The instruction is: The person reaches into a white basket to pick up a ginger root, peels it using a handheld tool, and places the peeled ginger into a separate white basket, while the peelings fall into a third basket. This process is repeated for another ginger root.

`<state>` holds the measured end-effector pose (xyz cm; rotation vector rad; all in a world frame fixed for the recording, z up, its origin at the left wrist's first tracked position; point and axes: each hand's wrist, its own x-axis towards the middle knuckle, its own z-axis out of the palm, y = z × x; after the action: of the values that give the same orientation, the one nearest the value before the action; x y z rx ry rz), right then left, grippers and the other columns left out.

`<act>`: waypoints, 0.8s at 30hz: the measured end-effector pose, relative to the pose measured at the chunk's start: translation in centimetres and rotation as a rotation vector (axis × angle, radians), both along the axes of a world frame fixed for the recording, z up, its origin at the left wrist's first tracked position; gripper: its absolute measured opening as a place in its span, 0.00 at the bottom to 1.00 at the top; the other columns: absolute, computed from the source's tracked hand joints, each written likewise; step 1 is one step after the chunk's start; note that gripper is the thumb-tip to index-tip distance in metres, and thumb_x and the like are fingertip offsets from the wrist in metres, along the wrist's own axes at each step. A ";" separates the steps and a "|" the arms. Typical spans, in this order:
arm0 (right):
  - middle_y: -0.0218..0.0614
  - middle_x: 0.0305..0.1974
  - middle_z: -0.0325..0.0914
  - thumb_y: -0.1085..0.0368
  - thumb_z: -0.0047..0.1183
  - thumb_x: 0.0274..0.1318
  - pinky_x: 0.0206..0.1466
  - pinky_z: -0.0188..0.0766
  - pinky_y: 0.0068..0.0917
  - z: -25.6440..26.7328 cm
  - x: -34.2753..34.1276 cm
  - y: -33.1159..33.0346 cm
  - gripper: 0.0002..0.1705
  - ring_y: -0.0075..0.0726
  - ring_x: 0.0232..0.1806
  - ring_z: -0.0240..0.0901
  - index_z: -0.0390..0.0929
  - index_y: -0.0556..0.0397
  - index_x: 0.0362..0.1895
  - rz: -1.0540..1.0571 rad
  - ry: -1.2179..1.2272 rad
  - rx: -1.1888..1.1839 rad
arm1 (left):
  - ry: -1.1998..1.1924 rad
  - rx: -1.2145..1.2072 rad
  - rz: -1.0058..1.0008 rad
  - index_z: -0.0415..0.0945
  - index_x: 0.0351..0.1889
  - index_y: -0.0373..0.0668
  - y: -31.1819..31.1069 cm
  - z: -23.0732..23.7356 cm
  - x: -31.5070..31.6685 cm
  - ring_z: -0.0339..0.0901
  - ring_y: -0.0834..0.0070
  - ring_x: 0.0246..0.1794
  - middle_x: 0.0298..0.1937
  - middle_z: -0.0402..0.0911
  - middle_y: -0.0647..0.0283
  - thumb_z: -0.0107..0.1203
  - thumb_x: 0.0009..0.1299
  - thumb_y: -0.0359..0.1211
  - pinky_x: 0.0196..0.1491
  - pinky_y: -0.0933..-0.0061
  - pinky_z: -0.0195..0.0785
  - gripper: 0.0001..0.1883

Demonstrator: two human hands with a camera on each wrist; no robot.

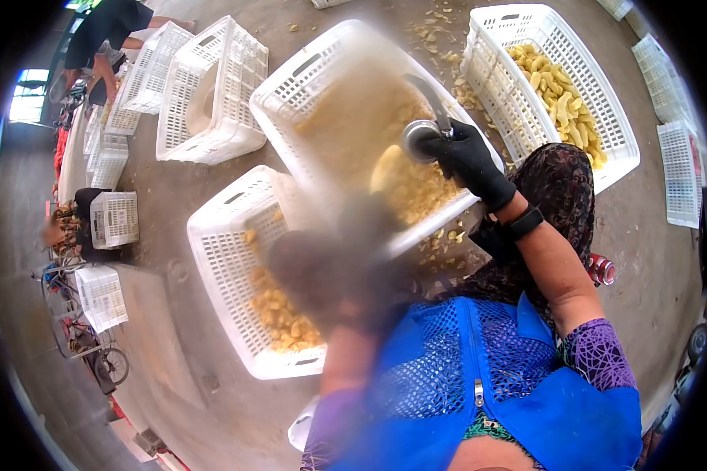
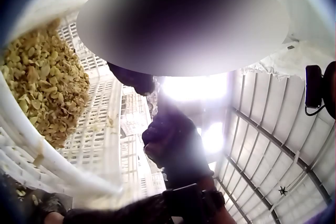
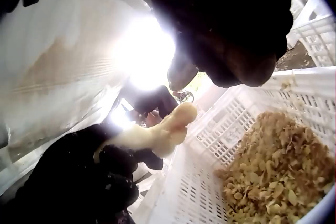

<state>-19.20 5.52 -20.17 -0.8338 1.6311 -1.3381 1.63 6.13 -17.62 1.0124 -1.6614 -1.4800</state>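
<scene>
In the head view my black-gloved right hand point(image 1: 475, 165) grips a metal tool with a curved blade point(image 1: 430, 100) and a round metal part point(image 1: 418, 143), above a white crate point(image 1: 291, 74). My left hand point(image 1: 334, 263) is badly blurred there, close to a pale yellow piece point(image 1: 393, 174). The right wrist view shows my gloved left hand point(image 3: 79, 176) holding this knobbly piece point(image 3: 168, 129), its fingers curled round the lower end. Above it is my right hand point(image 3: 226, 35), dark, its fingers curled. In the left wrist view my right hand point(image 2: 176, 142) is curled, the tool unclear.
A lower crate point(image 1: 220, 314) holds yellow scraps point(image 1: 279, 314); a right-hand crate point(image 1: 518, 133) holds pale yellow pieces point(image 1: 562, 98). More white crates point(image 1: 212, 94) stand at the left. Scraps litter the floor point(image 1: 448, 255). A red can point(image 1: 602, 269) lies beside the patterned trouser leg point(image 1: 558, 184). People are at the far left.
</scene>
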 end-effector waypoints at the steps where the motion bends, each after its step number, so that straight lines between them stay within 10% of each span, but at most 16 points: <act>1: 0.26 0.15 0.68 0.60 0.58 0.48 0.13 0.56 0.16 -0.1 0.1 0.0 0.11 0.17 0.11 0.60 0.77 0.54 0.33 0.012 0.030 0.009 | -0.001 0.015 -0.023 0.71 0.39 0.35 -0.1 -0.2 -0.3 0.71 0.75 0.22 0.27 0.74 0.61 0.50 0.64 0.33 0.25 0.77 0.63 0.10; 13: 0.23 0.18 0.70 0.68 0.55 0.50 0.15 0.57 0.16 -2.2 1.0 0.0 0.06 0.15 0.14 0.61 0.78 0.51 0.35 0.082 0.009 -0.129 | -0.027 -0.071 0.029 0.71 0.38 0.35 0.3 -0.1 0.1 0.71 0.74 0.23 0.28 0.74 0.60 0.50 0.63 0.32 0.25 0.76 0.63 0.10; 15: 0.32 0.29 0.78 0.66 0.54 0.51 0.30 0.72 0.25 -3.4 -1.1 -0.4 0.05 0.29 0.26 0.74 0.77 0.50 0.34 0.106 0.709 -0.226 | 0.005 -0.084 0.116 0.71 0.38 0.35 0.1 0.2 0.9 0.71 0.74 0.23 0.28 0.74 0.60 0.50 0.63 0.32 0.25 0.76 0.63 0.10; 16: 0.31 0.31 0.79 0.70 0.50 0.51 0.28 0.72 0.25 -2.8 -1.5 -1.0 0.07 0.31 0.27 0.75 0.78 0.47 0.34 -0.040 0.546 -0.311 | 0.018 -0.089 0.153 0.71 0.38 0.35 -0.1 0.4 1.3 0.71 0.73 0.23 0.28 0.74 0.60 0.50 0.63 0.32 0.25 0.76 0.63 0.10; 17: 0.31 0.33 0.79 0.73 0.49 0.49 0.26 0.72 0.24 -1.5 -2.0 -0.6 0.11 0.29 0.28 0.76 0.79 0.45 0.35 -0.125 0.226 0.111 | 0.025 -0.095 0.176 0.71 0.38 0.35 -0.3 0.6 1.7 0.71 0.73 0.23 0.28 0.74 0.60 0.51 0.63 0.32 0.25 0.76 0.63 0.10; 24: 0.31 0.30 0.79 0.72 0.50 0.53 0.24 0.69 0.20 -1.2 0.0 0.3 0.08 0.21 0.26 0.73 0.79 0.50 0.37 0.100 0.313 -0.205 | -0.032 -0.109 -0.032 0.72 0.38 0.35 0.3 1.2 0.3 0.71 0.73 0.23 0.28 0.74 0.60 0.51 0.62 0.31 0.25 0.76 0.63 0.10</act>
<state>-19.22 5.87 -21.32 -1.2844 1.6782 -1.3713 1.98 6.38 -16.41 0.9585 -1.7679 -1.3846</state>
